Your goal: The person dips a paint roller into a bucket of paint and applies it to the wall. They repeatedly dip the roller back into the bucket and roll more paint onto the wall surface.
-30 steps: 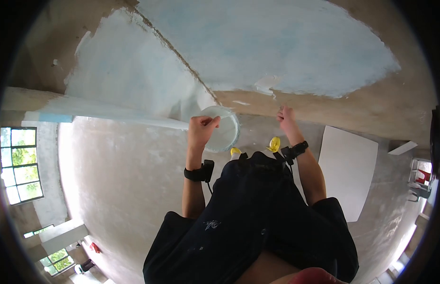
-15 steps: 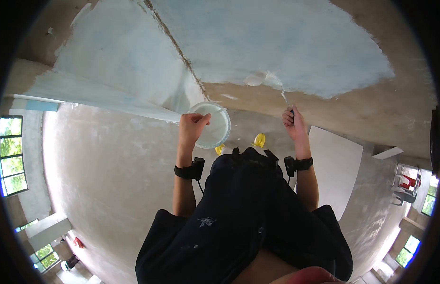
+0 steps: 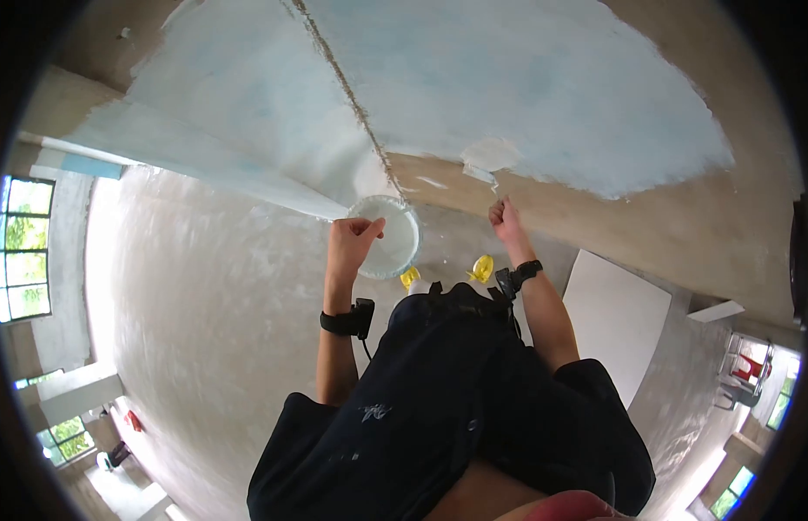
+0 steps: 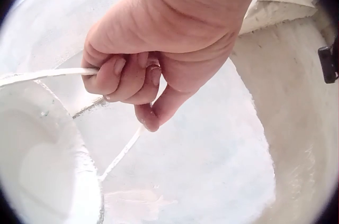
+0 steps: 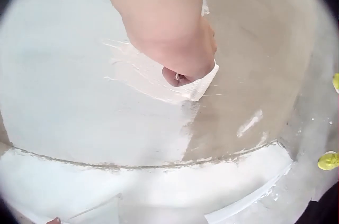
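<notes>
My left hand [image 3: 352,243] grips the thin white bail handle [image 4: 124,152] of a white bucket [image 3: 417,236], its fingers curled round it. The bucket hangs by the corner of the wall, its rim and pale inside showing in the left wrist view. My right hand [image 3: 507,221] holds a putty knife [image 5: 208,84] against the low part of the wall; its handle is mostly hidden in the fist. The blade's straight edge lies at a fresh white putty patch [image 5: 140,73], where the pale blue-white coat [image 3: 552,95] meets bare brown wall [image 3: 586,200].
A rough brown seam [image 3: 347,87] runs down the inside corner. Yellow shoes [image 3: 482,268] stand on the grey floor [image 3: 221,286] near the wall. To the right lie a large white board [image 3: 617,317] and a small white offcut [image 3: 717,311].
My right hand swung right with the putty knife half a second ago, then came back left to the wall. The white patch looks broader and smoother. My left hand keeps its grip on the bucket's handle.
</notes>
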Tool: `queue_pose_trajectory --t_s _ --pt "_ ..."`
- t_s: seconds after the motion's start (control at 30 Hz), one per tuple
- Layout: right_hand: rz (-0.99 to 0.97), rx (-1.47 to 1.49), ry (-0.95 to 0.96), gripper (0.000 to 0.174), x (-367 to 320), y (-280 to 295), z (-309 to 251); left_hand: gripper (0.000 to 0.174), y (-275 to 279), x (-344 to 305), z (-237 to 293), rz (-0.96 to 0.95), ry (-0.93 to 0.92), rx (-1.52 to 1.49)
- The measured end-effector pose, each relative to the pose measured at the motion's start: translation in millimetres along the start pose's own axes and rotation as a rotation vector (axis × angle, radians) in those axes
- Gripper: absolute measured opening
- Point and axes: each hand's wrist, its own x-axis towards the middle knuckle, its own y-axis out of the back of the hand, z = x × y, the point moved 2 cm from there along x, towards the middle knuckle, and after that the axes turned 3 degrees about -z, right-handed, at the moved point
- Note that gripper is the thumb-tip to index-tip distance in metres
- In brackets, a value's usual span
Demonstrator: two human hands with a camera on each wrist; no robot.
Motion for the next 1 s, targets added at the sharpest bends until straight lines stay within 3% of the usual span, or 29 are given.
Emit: queue_pose_trajectory --t_s 0.1,0.3,0.5,0.7,1.0 --pt "0.137 0.047 -0.036 0.035 14 8 7 0.029 3 -6 -5 0.025 0.027 -0.024" --pt "0.187 0.142 -0.212 0.033 37 28 13 0.03 13 -21 -11 0.091 0.079 -0.041" --pt "0.044 -0.116 -0.277 0.033 52 26 25 0.031 23 -19 -33 0.121 0.142 -0.034" --pt "-0.045 -0.327 -0.201 0.032 0 -14 15 0.031 32 -30 -58 0.183 0.176 -0.056" --pt "-0.096 -0.347 -0.057 0.028 -93 -86 -12 0.032 47 -10 -164 0.225 0.243 0.012"
